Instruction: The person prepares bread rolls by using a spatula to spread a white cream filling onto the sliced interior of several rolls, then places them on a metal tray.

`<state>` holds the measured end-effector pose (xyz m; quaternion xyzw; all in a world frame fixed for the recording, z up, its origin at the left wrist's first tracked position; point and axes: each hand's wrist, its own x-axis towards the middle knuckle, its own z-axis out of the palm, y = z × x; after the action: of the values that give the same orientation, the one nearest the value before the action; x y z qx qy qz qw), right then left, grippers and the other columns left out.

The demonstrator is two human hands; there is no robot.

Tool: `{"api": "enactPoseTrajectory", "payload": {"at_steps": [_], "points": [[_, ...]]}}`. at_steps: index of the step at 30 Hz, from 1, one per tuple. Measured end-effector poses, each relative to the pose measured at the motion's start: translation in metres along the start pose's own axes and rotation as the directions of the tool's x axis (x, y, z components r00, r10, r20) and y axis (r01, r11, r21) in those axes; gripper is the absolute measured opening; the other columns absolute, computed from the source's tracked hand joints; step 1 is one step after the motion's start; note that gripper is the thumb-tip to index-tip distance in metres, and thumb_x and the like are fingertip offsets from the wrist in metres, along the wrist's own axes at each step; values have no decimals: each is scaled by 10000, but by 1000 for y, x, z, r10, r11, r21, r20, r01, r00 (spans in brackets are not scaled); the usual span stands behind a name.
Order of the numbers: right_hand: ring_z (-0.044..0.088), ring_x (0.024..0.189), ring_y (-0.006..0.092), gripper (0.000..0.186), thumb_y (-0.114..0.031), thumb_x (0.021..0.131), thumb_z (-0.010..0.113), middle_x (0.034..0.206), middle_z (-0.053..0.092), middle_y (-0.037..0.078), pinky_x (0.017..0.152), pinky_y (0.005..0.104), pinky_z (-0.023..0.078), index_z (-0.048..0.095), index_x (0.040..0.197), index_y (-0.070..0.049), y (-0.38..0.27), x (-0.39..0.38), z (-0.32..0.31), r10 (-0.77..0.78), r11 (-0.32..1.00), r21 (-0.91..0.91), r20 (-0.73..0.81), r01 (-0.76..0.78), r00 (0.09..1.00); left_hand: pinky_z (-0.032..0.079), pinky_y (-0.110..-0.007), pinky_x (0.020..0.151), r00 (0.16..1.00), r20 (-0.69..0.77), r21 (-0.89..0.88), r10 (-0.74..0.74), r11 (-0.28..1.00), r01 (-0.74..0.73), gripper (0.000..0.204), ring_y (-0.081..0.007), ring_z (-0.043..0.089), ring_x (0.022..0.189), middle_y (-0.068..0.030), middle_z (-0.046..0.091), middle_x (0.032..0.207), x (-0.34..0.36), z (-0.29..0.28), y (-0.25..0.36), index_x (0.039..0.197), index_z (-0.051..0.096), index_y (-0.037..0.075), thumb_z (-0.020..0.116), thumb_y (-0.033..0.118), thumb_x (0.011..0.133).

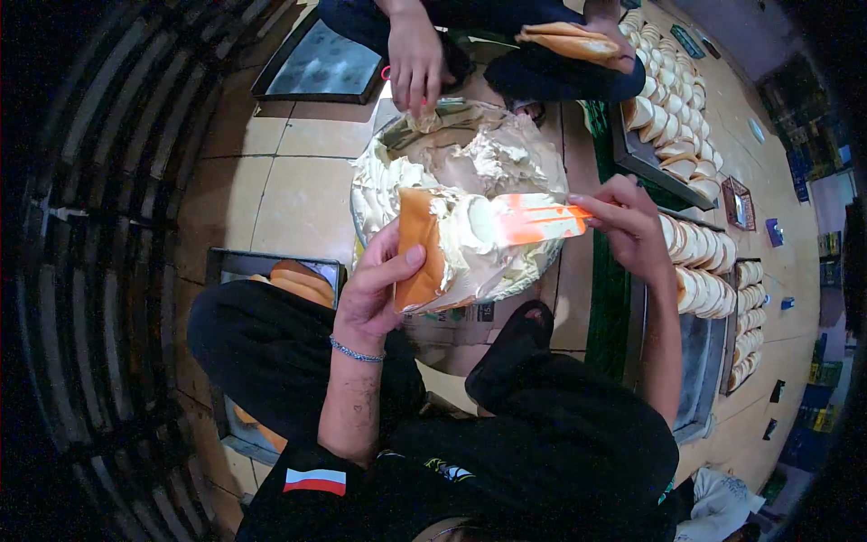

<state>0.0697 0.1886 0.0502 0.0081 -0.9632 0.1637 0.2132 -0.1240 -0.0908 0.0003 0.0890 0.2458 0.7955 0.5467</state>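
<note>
My left hand (372,282) holds a piece of bread (416,253) with brown crust, thumb on the crust. Thick pale cream (470,239) coats the bread's right side. Between the fingers and thumb of my right hand (632,226) is an orange spatula (551,224), its blade smeared with cream and lying against the coated side. Both are above a large round basin (354,185) of whipped cream (510,158). Across it, another person's hand (417,63) hangs over the far rim, and that person's other hand (621,41) holds a split bun (569,41).
Rows of buns (677,99) fill a dark tray at the far right, with more bun halves (700,271) nearer me. A tray (339,262) with buns sits by my left knee. At the far left lies a metal tray (321,63); dark slatted racks (108,271) line the left side.
</note>
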Motion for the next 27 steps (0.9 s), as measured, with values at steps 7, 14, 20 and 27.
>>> {"api": "enactPoseTrajectory", "payload": {"at_steps": [7, 14, 20, 27], "points": [[568, 666, 224, 243, -107, 950, 604, 789, 614, 132, 634, 324, 455, 669, 1165, -13, -34, -23, 5, 553, 815, 233, -40, -530, 832, 480, -339, 1023, 909, -10, 498, 417, 790, -357, 811, -205, 568, 1195, -104, 588, 1263, 15, 20, -2, 1411, 405, 7, 815, -22, 711], [536, 531, 100, 243, -148, 959, 594, 605, 603, 95, 512, 296, 437, 677, 1076, 48, -109, 1, 23, 657, 557, 424, 300, -714, 691, 455, -333, 1057, 831, 108, 756, 545, 498, -424, 818, -223, 518, 1253, -136, 487, 1377, 23, 16, -12, 1437, 372, 25, 816, 5, 750], [563, 522, 115, 221, -133, 953, 598, 596, 601, 130, 503, 295, 439, 685, 1069, 34, -118, 10, 22, 669, 579, 474, 190, -664, 719, 455, -345, 1058, 816, 128, 855, 563, 355, -379, 821, -226, 526, 1248, -132, 505, 1373, 23, 20, -14, 1419, 403, 25, 834, -2, 720], [663, 614, 329, 235, -107, 933, 600, 731, 651, 216, 544, 393, 508, 640, 1125, 23, -129, 13, 29, 492, 797, 348, 102, -494, 865, 463, -346, 1050, 782, 191, 931, 593, 142, -336, 819, -229, 537, 1233, -133, 515, 1363, 26, 11, -17, 1406, 414, 27, 855, 27, 716]]}}
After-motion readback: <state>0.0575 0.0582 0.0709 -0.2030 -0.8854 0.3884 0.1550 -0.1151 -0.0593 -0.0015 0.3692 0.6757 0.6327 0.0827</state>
